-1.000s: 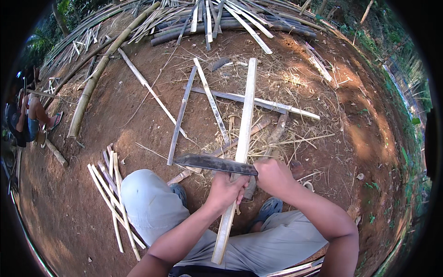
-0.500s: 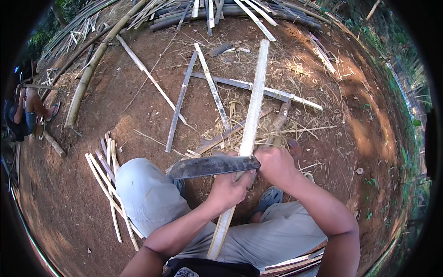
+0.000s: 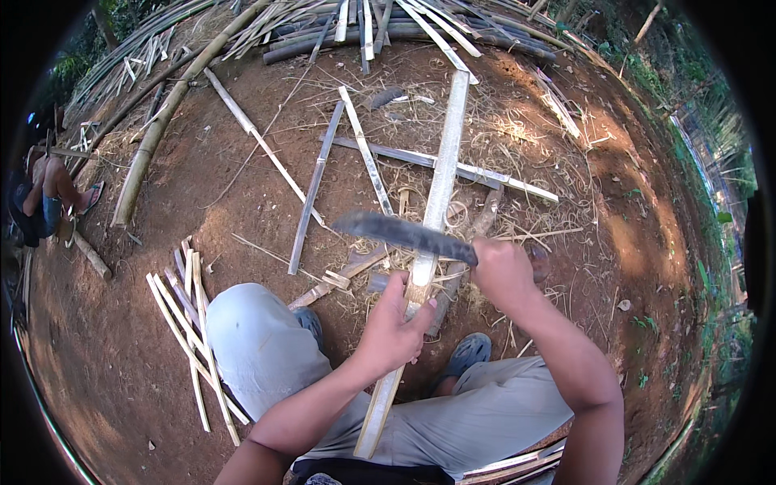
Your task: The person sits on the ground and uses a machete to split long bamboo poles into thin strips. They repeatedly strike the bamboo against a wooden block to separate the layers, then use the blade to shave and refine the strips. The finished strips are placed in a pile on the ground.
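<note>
The person's left hand [image 3: 394, 330] is gripping a long split bamboo slat [image 3: 427, 242] near its lower half, the slat running from the lap out across the red dirt ground [image 3: 242, 202]. The right hand [image 3: 503, 273] is closing around the handle of a dark machete [image 3: 400, 232], its blade lying crosswise over the slat. Thin bamboo strips [image 3: 190, 323] are lying beside the left knee.

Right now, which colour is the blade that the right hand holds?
Dark grey, nearly black, seen in the head view: the blade in the right hand.
</note>
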{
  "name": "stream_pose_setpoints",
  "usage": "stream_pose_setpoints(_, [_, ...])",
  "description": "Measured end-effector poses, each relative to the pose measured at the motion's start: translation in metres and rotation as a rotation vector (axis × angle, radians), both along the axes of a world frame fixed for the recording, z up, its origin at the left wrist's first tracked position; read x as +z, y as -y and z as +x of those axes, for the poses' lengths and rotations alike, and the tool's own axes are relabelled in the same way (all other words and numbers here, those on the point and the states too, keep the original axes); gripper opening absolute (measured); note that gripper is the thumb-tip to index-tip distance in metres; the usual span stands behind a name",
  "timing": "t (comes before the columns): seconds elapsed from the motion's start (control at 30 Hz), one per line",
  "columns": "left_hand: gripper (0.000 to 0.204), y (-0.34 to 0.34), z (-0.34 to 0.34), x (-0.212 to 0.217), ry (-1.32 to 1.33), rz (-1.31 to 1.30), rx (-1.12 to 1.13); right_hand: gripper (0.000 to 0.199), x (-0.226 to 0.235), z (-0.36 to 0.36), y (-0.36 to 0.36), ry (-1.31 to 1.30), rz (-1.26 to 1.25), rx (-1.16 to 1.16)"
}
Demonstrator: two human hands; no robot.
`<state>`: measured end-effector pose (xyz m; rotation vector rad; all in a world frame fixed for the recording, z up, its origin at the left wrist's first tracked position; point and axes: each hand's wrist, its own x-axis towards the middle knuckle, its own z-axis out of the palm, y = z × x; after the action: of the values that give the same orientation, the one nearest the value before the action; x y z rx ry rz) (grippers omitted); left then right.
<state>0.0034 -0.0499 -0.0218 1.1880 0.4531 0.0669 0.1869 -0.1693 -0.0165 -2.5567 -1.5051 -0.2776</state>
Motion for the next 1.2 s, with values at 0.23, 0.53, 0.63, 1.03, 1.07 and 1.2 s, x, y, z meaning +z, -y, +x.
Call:
stream_pose_setpoints(0.23, [0.025, 0.013, -0.007, 0.000, -0.053, -0.023, -0.117, 0.005, 0.003, 0.067, 0.010, 0.057, -0.009, -0.194])
stream_pose_setpoints(0.53, [0.030, 0.000, -0.015, 0.002, -0.136, -0.061, -0.209, 0.005, 0.006, 0.086, 0.011, -0.062, -0.026, -0.381])
stream_pose_setpoints(0.63, [0.027, 0.015, -0.012, -0.011, -0.143, -0.017, -0.182, 0.007, -0.005, 0.059, 0.008, -0.023, -0.058, -0.280])
stream_pose_setpoints(1.03, [0.030, 0.001, -0.031, -0.002, -0.175, -0.075, -0.235, 0.012, -0.017, 0.078, -0.008, -0.092, -0.064, -0.210])
stream_pose_setpoints(1.07, [0.031, 0.002, -0.035, 0.000, -0.178, -0.018, -0.248, 0.012, -0.015, 0.099, -0.003, -0.044, -0.017, -0.296])
stream_pose_setpoints(1.2, [0.028, 0.007, -0.031, 0.003, -0.245, -0.319, -0.321, 0.017, -0.013, 0.146, 0.046, -0.092, -0.077, -0.587])
